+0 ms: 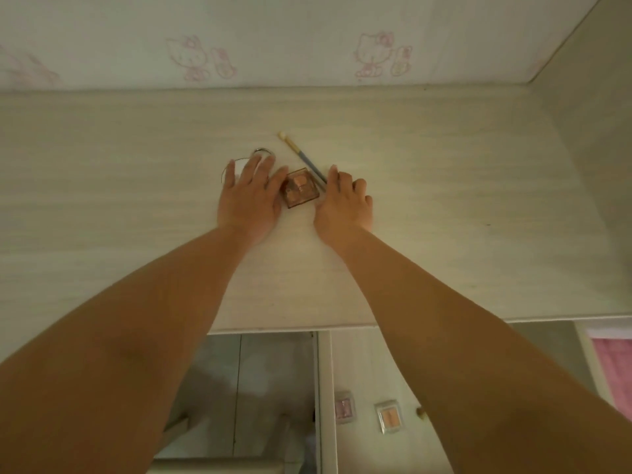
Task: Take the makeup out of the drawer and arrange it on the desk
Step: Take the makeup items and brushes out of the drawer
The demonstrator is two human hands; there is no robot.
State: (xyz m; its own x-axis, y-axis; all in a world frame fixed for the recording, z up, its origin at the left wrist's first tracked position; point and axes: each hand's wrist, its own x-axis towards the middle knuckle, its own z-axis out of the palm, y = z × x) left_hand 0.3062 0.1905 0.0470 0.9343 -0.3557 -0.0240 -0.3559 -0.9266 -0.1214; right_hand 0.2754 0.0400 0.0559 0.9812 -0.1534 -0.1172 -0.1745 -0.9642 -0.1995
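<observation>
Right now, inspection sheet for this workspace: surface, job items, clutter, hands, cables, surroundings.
Surface: pale wood-grain desk.
Job items: brown palette between the hands; brush angled behind it; round compact partly under left fingers; two small palettes in the open drawer.
Clutter: nothing seen.
Hands: left hand flat, fingers straight; right hand touches the brush end, fingers curled.
Cables: nothing seen.
Surroundings: cartoon-cat wallpaper.

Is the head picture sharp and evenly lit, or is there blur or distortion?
Head view: dim, warm, yellowish light; soft overall, so the palette between left hand and right hand lacks detail; wide-angle stretch enlarges the near forearms.
</observation>
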